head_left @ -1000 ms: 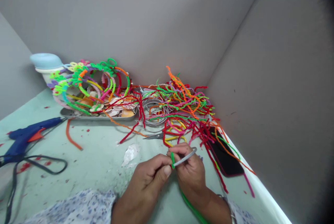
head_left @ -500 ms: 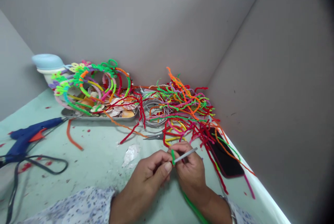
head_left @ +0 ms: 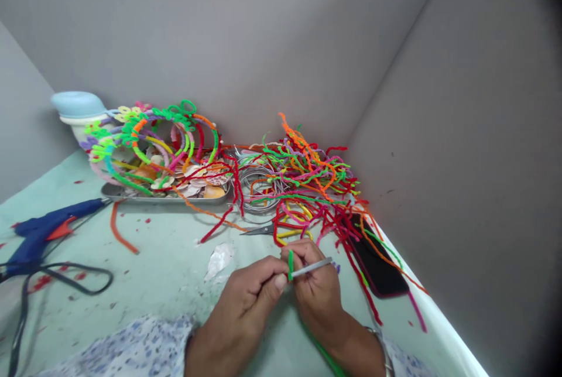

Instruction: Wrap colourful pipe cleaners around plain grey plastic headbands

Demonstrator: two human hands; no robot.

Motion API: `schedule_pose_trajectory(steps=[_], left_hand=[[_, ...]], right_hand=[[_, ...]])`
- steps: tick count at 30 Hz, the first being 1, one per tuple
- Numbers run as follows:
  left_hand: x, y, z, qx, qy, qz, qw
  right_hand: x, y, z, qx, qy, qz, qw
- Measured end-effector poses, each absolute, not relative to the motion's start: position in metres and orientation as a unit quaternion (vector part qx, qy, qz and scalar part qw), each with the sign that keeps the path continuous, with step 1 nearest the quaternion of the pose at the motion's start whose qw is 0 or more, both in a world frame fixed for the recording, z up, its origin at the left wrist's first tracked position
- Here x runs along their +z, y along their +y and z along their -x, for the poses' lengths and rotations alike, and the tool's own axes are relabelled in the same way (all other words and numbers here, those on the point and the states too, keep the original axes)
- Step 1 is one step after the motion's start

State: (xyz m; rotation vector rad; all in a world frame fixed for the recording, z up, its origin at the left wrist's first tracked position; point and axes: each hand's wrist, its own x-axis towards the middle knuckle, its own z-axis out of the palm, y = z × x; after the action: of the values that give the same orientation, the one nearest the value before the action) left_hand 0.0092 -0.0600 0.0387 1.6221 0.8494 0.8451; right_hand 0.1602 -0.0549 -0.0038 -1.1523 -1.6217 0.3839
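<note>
Close together above the table's front, both my hands are closed at the fingertips. My left hand point(head_left: 246, 307) pinches a thin grey strip point(head_left: 312, 267) near its left end; the strip slants across my right hand point(head_left: 319, 289). A fuzzy green pipe cleaner point(head_left: 290, 263) stands across the strip at my left fingertips. The curled fingers of my right hand hold that pipe cleaner, though the grip is partly hidden. Under my right wrist runs a green length point(head_left: 324, 352); whether it joins the piece at my fingertips is hidden. A small purple bit point(head_left: 337, 267) shows beside my right hand.
Behind my hands lie scissors point(head_left: 262, 230), a wire coil point(head_left: 259, 208) and a heap of pipe cleaners point(head_left: 307, 169). A phone point(head_left: 381, 271) is at right. Left are a shell tray point(head_left: 206, 201), decorated hoops point(head_left: 144, 137), a cup point(head_left: 81, 106) and a blue glue gun point(head_left: 39, 230).
The grey strip's free end has dipped slightly, so it lies flatter across my right hand. The purple bit now shows beside that hand. Both hands keep their pinch.
</note>
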Motion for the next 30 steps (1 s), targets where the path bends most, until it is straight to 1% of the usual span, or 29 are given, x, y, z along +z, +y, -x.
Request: schedule_pose_trajectory(steps=[8, 10, 13, 18, 20, 22, 24, 26, 27, 30], left_hand=[[0.037, -0.065, -0.011, 0.343, 0.339, -0.646, 0.591], [0.038, -0.063, -0.011, 0.346, 0.336, -0.642, 0.596], [0.041, -0.056, -0.01, 0.371, 0.341, -0.641, 0.58], [0.047, -0.039, -0.005, 0.414, 0.369, -0.649, 0.52], [0.048, -0.033, -0.003, 0.437, 0.39, -0.651, 0.483], [0.046, -0.031, -0.001, 0.447, 0.399, -0.667, 0.444], [0.043, -0.032, 0.001, 0.437, 0.39, -0.699, 0.41], [0.039, -0.035, 0.003, 0.419, 0.362, -0.744, 0.374], [0.037, -0.037, 0.004, 0.412, 0.345, -0.767, 0.35], [0.034, -0.041, 0.004, 0.393, 0.312, -0.824, 0.263]], right_hand=[[-0.006, -0.06, -0.158, 0.134, -0.673, 0.463, 0.56], [-0.005, -0.058, -0.159, 0.152, -0.669, 0.472, 0.554], [0.0, -0.054, -0.161, 0.166, -0.675, 0.496, 0.52], [0.01, -0.059, -0.16, 0.109, -0.72, 0.496, 0.472], [0.015, -0.063, -0.16, 0.07, -0.73, 0.479, 0.482], [0.022, -0.066, -0.164, 0.059, -0.724, 0.466, 0.504], [0.032, -0.065, -0.17, 0.025, -0.701, 0.457, 0.547], [0.043, -0.062, -0.176, 0.009, -0.692, 0.469, 0.549], [0.048, -0.061, -0.178, 0.022, -0.7, 0.477, 0.53], [0.06, -0.057, -0.181, 0.075, -0.749, 0.495, 0.435]])
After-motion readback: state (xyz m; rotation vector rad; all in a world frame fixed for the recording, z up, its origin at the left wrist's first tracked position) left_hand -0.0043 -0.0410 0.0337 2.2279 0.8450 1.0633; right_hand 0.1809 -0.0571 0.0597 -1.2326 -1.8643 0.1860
